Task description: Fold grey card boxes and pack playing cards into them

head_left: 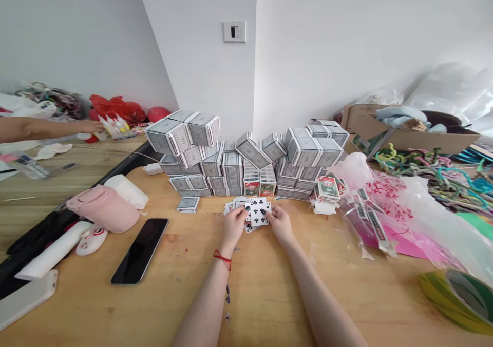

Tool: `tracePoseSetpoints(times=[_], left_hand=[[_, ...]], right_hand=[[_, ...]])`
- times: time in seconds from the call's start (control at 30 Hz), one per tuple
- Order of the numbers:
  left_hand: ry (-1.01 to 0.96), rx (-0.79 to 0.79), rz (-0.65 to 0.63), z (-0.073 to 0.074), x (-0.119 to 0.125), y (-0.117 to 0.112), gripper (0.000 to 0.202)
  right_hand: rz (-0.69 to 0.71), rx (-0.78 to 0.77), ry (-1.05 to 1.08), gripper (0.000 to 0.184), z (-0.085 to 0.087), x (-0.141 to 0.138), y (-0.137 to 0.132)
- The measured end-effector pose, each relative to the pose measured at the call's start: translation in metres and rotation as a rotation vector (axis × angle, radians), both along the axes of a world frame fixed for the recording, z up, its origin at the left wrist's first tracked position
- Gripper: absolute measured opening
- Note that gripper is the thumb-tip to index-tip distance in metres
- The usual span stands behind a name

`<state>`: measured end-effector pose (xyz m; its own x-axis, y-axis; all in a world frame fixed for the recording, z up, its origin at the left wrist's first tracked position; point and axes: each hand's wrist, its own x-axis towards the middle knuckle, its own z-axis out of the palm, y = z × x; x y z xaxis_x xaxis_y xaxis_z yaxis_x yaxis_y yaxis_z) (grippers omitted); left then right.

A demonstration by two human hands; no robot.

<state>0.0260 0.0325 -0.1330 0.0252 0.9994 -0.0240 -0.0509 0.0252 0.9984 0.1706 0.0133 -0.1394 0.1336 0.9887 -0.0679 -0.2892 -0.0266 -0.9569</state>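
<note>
Between my hands are a few playing cards (258,212), faces up, with a six of clubs on top. My left hand (235,225) pinches their left edge; a red string bracelet circles that wrist. At the right edge, my right hand (281,224) grips the same cards between thumb and fingers. More loose cards (231,205) lie on the table just behind my left hand. Beyond them stands a wall of box-like blocks (215,170) made of grey-backed playing cards. Two red-and-green card packs (252,187) sit at its middle.
A black phone (140,252) and a pink pouch-like item (102,208) lie at left. Right of the wall are opened card boxes (372,218), plastic bags (400,203) and a tape roll (458,295). Another person's arm (46,129) reaches over the neighbouring table toward small bottles (115,126).
</note>
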Motion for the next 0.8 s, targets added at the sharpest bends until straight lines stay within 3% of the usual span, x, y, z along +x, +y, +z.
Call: tracePoseSetpoints(times=[0.8], left_hand=[[0.043, -0.009, 0.021, 0.0024, -0.0001, -0.0004, 0.017]], right_hand=[[-0.021, -0.005, -0.024, 0.032, -0.0002, 0.0003, 0.0032]])
